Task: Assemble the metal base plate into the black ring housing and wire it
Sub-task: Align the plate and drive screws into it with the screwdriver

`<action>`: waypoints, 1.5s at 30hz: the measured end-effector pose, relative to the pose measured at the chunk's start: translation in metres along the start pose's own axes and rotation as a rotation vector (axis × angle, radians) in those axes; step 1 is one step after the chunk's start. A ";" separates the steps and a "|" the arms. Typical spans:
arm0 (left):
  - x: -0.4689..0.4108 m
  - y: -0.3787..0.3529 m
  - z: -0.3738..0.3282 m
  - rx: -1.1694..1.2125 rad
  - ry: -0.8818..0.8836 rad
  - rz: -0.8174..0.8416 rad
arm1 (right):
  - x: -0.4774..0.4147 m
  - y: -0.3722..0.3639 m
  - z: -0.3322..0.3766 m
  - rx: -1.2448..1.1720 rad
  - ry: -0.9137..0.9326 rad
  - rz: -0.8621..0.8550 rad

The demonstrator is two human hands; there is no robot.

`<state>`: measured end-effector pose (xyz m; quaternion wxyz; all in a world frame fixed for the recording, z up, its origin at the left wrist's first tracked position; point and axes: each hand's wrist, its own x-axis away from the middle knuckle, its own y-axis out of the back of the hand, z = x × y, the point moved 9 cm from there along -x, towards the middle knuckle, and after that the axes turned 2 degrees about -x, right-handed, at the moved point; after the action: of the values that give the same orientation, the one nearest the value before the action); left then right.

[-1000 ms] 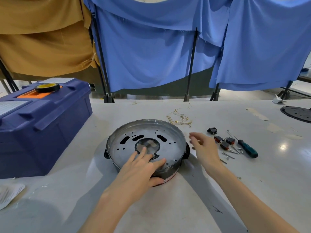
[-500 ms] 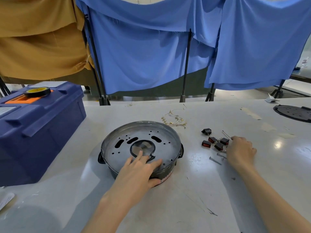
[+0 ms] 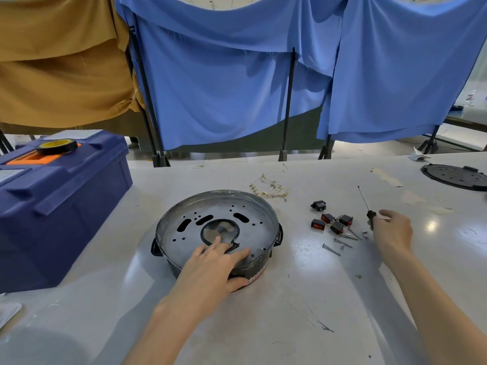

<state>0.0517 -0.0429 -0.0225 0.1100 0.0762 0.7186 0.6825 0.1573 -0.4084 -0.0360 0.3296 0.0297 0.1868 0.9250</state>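
The metal plate [image 3: 218, 227] already sits inside the black ring housing [image 3: 253, 275], which rests on the table [image 3: 290, 317], so the step in hand looks like fetching the tool and fasteners to fix the plate down. The left hand [image 3: 210, 270] lies flat on the near edge of the plate, fingers straight and slightly spread, two fingertips reaching the rim of the centre hole and the thumb hooked over the housing's outer wall. The right hand [image 3: 392, 233] is well to the right of the housing, fingers and thumb curled round the black handle of a screwdriver [image 3: 371, 219], whose thin shaft points away. To do this well, I would keep the left palm pressing so that the plate's small holes stay lined up, pick one screw [image 3: 331, 249] from the loose scatter between the housing and the screwdriver, and start it by hand before driving, since the plate is thin and could shift. The plate is dull grey sheet metal, round, punched with oblong slots and many small holes. The housing is glossy black with stubby side handles and a label on its near wall. Just right of the housing lie small black-and-red switches [image 3: 334, 223], blocky and plastic; beyond it lies a tangle of pale thin wires [image 3: 268, 189]. A blue plastic toolbox [image 3: 60, 206] stands left of the housing.
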 end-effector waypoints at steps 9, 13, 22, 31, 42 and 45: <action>0.000 0.000 0.000 0.006 0.003 -0.003 | 0.037 -0.019 0.001 0.183 0.013 0.206; 0.000 0.000 0.001 0.012 0.007 0.006 | 0.053 -0.025 0.006 0.338 0.040 0.241; -0.001 0.000 0.000 0.006 -0.001 0.005 | 0.061 -0.035 0.009 0.530 0.110 0.224; 0.000 0.002 -0.006 -0.063 0.051 0.012 | 0.102 -0.055 0.042 -0.090 0.092 0.453; -0.003 0.007 -0.008 -0.214 0.084 -0.048 | 0.166 -0.124 0.024 -0.326 -0.336 0.744; -0.007 0.011 -0.014 -0.254 0.020 -0.042 | 0.167 -0.128 0.021 -0.435 -0.430 0.773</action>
<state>0.0549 -0.0574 -0.0109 0.1258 0.0397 0.6290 0.7661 0.1074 -0.2067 -0.0745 -0.0083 0.2176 -0.1075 0.9701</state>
